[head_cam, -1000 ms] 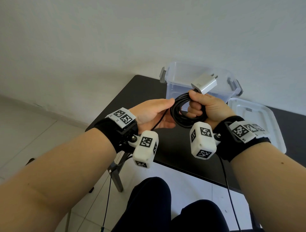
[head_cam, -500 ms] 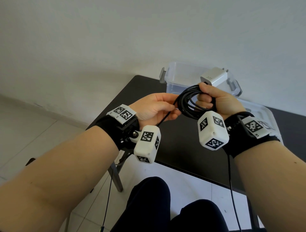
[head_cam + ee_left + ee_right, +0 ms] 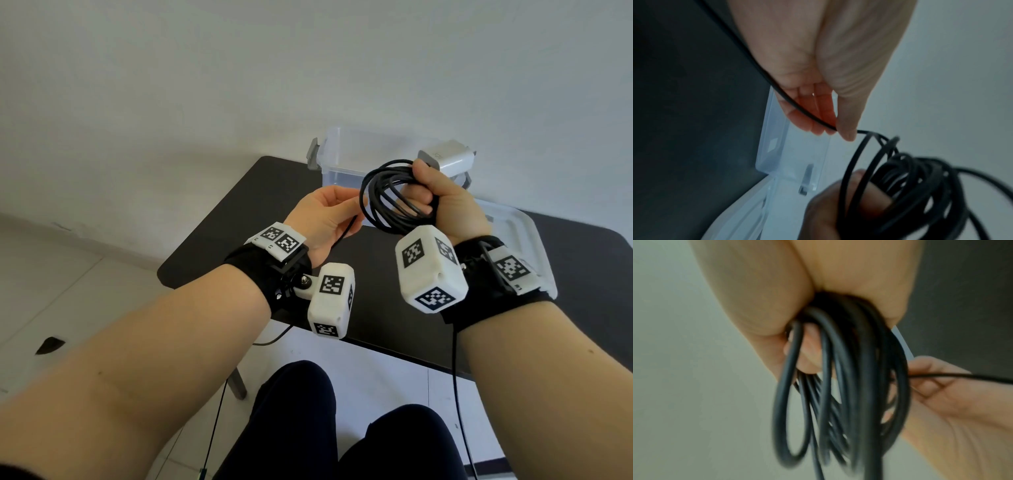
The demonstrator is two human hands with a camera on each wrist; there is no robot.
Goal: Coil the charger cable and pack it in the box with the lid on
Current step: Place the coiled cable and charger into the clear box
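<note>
Two containers wait on the dark counter [image 3: 212, 246]: a clear plastic box [image 3: 337, 161] at twelve o'clock, its flat clear lid [image 3: 527, 240] at two. The right hand [image 3: 445, 205] clenches the black coiled cable [image 3: 387, 202] and white charger block [image 3: 452, 159]; the left hand [image 3: 325, 219] pinches the loose tail. Light and springy, the coil is probably best gripped across all loops.

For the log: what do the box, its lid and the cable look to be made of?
The box: clear, slightly frosted plastic, since the wall shows through it, with grey clips. The lid beside it on the table: the same translucent plastic, with moulded ridges. The cable, gripped in loops by the right hand: black with a smooth matt jacket, probably rubber or PVC; the look does not settle which.
</note>
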